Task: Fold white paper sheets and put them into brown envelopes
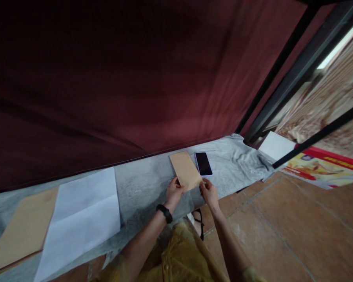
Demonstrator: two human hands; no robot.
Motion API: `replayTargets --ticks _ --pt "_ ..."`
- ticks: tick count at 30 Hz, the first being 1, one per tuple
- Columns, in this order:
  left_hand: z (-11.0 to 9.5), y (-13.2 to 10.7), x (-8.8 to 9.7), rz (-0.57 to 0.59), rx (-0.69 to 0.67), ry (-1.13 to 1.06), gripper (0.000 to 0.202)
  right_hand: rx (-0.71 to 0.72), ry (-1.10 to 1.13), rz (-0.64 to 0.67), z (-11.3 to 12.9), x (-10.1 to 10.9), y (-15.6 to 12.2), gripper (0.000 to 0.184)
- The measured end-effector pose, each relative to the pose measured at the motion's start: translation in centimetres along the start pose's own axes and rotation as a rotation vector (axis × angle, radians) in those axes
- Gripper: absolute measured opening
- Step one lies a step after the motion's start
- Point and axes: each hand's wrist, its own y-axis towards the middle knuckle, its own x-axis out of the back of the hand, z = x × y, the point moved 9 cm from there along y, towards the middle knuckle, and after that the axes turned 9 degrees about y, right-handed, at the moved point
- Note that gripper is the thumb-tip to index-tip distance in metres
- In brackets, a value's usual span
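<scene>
A small tan paper envelope or folded piece of brown paper lies tilted over the grey cloth, its near edge lifted between my hands. My left hand pinches its near left corner. At the near right corner, my right hand has thumb and fingers closed on the same paper. Just right of the paper rests a phone with a dark screen and a pale edge. I wear a black band on my left wrist.
The grey cloth covers a narrow bench against a dark red curtain. A creased white sheet overlaps larger brown paper at left. Black metal bars and a colourful box stand right, above the tiled floor.
</scene>
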Motion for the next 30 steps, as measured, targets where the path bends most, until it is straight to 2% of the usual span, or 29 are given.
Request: replayTargets --ticks 6,11,15,19,24,30 --pt "-0.9 -0.3 0.7 -0.043 -0.075 0.158 0.052 0.062 -0.106 -0.008 0.8 0.0 0.0 0.056" --pt "-2.3 -0.6 1.4 -0.098 -0.192 0.302 0.052 0.113 -0.209 0.025 1.4 -0.3 -0.1 0.057" --pt "-3.2 -1.3 1.1 -0.055 -0.293 0.411 0.054 0.145 -0.259 0.034 1.6 -0.5 -0.5 0.058" --pt "-4.1 -3.1 0.3 -0.009 -0.418 0.59 0.054 0.145 -0.267 0.032 1.6 -0.3 -0.8 0.061" --pt "-4.7 -4.2 -0.1 -0.006 -0.399 0.842 0.049 0.149 -0.346 0.067 1.9 -0.5 -0.8 0.057" --pt "-5.1 -4.2 -0.4 0.034 -0.393 0.929 0.037 0.213 -0.575 0.053 2.7 -1.2 -1.4 0.056"
